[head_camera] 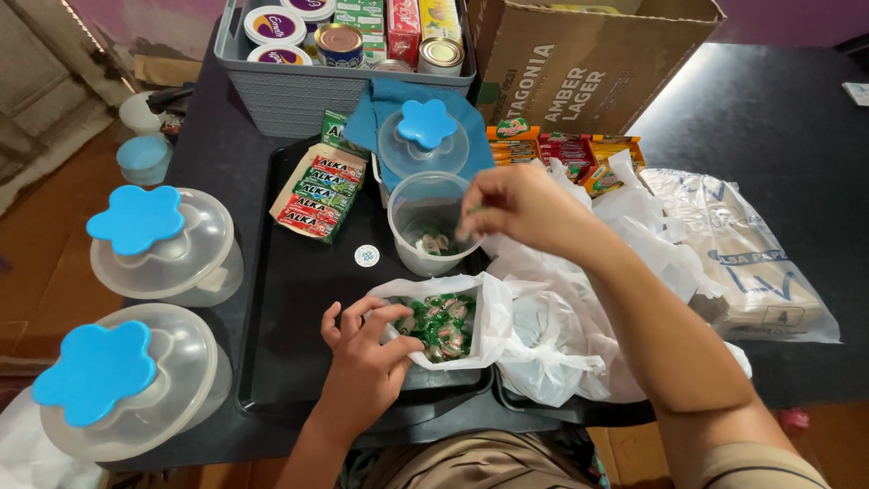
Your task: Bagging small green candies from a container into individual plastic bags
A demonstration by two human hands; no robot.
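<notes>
Candies (439, 324), green-wrapped, fill an open white bag (480, 312) just in front of the clear jar (425, 222), and a few already lie in the jar's bottom. The left hand (367, 349) pinches the bag's mouth open with curled fingers, while the right hand (520, 204) hovers at the jar's rim, fingertips closed on what looks like one candy. Filling seems under way; that candy needs releasing over the jar's opening.

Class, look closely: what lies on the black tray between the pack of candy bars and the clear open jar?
In the head view, a small round white disc lies between them on the black tray.
</notes>
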